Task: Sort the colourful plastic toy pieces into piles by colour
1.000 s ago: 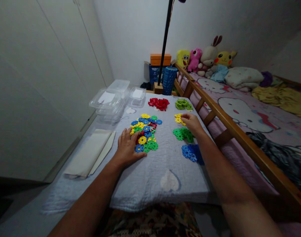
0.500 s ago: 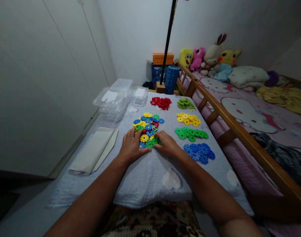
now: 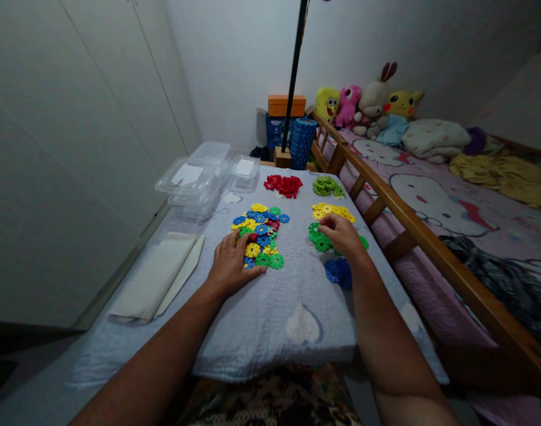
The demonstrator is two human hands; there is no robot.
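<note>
On the cloth-covered table lies a mixed heap of flower-shaped plastic discs (image 3: 262,229) in blue, yellow, green and red. My left hand (image 3: 230,261) rests against the heap's left side, fingers apart, fingertips touching the discs. Over to the right, my right hand (image 3: 343,235) is at the pile of green flower discs (image 3: 321,243), thumb and fingers pinched at a green disc on its left part; the hand covers the middle of that pile. Just beyond it sits the yellow disc pile (image 3: 334,211). Nearer me, the blue disc pile (image 3: 337,272) is partly hidden by my right wrist.
Red pieces (image 3: 284,186) and light green pieces (image 3: 327,186) form piles at the back. Stacked clear plastic boxes (image 3: 194,183) and a folded beige cloth (image 3: 157,275) lie on the left. A wooden bed rail (image 3: 385,188) runs along the table's right side.
My right hand has moved from the mixed heap rightward to the green pile. My left hand has stayed at the heap. The view has shifted slightly.
</note>
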